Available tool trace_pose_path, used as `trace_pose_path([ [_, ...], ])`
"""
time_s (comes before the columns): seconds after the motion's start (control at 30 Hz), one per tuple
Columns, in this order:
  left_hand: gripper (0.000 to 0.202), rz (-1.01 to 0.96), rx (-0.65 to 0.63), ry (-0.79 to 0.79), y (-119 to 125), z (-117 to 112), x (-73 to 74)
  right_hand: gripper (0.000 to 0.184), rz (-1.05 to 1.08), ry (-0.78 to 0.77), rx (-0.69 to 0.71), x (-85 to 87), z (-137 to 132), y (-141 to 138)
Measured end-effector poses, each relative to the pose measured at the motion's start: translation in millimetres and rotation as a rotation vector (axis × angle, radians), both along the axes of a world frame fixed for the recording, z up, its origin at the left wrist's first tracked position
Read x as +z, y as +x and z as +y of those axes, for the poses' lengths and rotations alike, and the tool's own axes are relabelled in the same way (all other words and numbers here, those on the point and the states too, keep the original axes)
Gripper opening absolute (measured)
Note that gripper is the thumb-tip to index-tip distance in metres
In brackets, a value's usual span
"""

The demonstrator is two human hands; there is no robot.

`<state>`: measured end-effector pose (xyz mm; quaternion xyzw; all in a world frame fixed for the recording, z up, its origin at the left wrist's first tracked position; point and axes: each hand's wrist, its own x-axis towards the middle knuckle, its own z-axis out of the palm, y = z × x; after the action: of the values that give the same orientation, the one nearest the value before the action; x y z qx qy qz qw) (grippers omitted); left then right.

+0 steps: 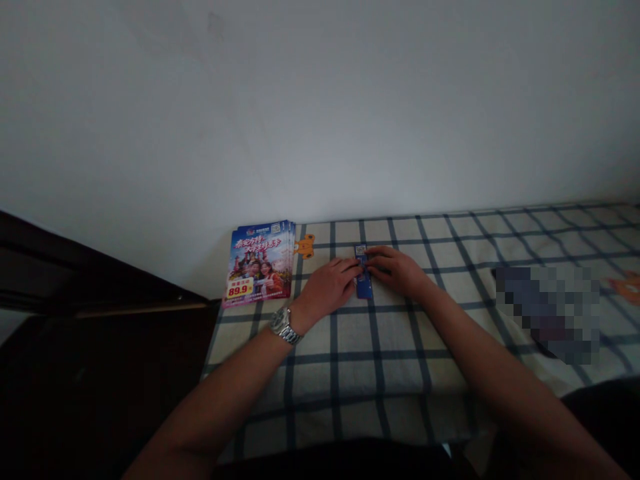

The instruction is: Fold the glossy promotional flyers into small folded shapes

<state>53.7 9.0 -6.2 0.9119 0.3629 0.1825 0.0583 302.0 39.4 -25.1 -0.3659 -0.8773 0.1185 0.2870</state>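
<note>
A narrow folded blue paper strip (363,283) lies on the checked bedsheet (350,360) between my two hands. My left hand (327,287), with a metal watch (285,325) on its wrist, rests beside the strip with its fingertips pressed onto the strip's left edge. My right hand (397,270) lies on the other side, fingers curled and pinching the strip's upper part. Both hands press the paper flat against the sheet.
A stack of colourful flyers (259,263) lies at the bed's left corner by the white wall. A small orange printed figure (304,246) shows on the sheet beside it. A blurred-out object (547,310) sits on the right. Dark furniture (100,300) borders the bed at left.
</note>
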Motion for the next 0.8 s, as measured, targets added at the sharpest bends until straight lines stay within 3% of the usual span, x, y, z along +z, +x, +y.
trace_pose_path([
  [0.4,0.035,0.019,-0.014,0.011,0.2,-3.7,1.6,0.016,0.027,0.006,0.0,-0.6,0.9,-0.5],
  [0.8,0.033,-0.007,0.002,0.023,5.4,-6.9,2.0,0.012,0.052,-0.035,-0.088,-3.1,0.5,-4.9],
])
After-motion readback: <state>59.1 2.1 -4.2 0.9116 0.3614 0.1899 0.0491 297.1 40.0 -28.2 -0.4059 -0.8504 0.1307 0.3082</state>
